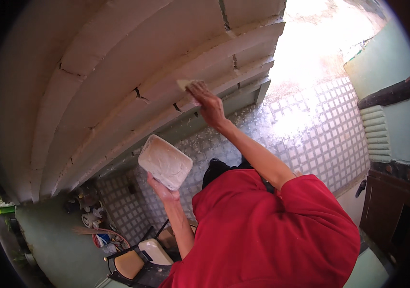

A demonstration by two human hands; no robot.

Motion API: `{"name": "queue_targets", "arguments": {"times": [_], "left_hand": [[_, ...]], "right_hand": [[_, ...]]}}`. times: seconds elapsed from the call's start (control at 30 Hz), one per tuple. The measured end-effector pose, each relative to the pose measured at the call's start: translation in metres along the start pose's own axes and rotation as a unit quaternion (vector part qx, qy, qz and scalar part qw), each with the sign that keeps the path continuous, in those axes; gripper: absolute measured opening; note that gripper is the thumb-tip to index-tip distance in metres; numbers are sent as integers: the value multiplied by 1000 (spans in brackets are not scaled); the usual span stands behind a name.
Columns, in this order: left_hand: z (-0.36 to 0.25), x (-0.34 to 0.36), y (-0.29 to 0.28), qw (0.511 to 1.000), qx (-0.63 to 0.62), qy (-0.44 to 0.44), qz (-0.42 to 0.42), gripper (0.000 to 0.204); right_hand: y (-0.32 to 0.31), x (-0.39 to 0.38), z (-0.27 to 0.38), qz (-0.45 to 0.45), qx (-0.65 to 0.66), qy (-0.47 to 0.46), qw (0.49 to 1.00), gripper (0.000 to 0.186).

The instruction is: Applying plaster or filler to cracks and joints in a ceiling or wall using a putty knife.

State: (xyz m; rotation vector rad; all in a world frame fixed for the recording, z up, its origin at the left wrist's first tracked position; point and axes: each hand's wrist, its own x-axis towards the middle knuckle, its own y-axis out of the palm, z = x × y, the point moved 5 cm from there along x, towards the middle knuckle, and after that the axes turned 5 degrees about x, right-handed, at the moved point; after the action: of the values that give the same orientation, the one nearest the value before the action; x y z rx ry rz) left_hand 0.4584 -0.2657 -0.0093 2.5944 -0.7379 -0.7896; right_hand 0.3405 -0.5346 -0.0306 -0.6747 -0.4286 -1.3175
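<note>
My right hand is closed on a small pale yellow putty knife, raised close to the white panelled wall, which has raised bands with several dark cracks and gaps. Whether the blade touches the surface I cannot tell. Lower and to the left, my left hand grips a white rectangular tub with pale, creamy paste smeared inside it. My red shirt fills the lower middle of the view.
Below lies a checkered tile floor with white specks. At bottom left are chairs and assorted clutter. A brown cabinet and pale green wall are on the right, beside a bright opening.
</note>
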Motion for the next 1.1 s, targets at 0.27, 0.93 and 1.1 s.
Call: {"name": "queue_targets", "arguments": {"times": [0.27, 0.93, 1.1], "left_hand": [[4, -11, -15, 1000, -4, 6, -8, 57], [19, -30, 1, 999, 6, -24, 30, 57], [24, -29, 6, 998, 54, -22, 31, 60]], "right_hand": [[-153, 70, -57, -317, -67, 78, 943, 36], [-214, 91, -133, -289, -75, 129, 945, 48], [-126, 47, -85, -188, -84, 102, 973, 40]]}}
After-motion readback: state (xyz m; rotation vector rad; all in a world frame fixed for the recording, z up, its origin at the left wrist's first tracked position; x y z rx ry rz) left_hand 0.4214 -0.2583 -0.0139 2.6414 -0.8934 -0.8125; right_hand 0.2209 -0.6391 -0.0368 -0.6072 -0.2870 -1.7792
